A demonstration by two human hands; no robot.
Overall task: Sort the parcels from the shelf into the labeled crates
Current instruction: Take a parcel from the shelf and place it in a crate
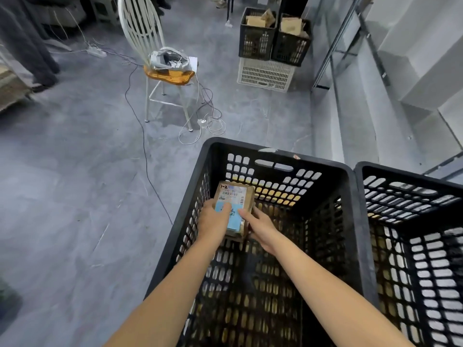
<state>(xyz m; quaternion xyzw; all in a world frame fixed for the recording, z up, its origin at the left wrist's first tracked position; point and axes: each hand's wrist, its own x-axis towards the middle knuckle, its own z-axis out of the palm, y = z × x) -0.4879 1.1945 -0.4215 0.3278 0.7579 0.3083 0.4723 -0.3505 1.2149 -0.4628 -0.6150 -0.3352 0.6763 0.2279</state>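
While held inside the black crate (pixel 238 144), parcel (pixel 234 195): lower flat, label up.
Left hand (pixel 213 220): grips left edge.
Right hand (pixel 261 227): grips right edge; release together.

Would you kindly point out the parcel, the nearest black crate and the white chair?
parcel (pixel 234 196): head view, on its white label.
black crate (pixel 240 146): head view, on its far rim.
white chair (pixel 170 75): head view, on its orange seat.
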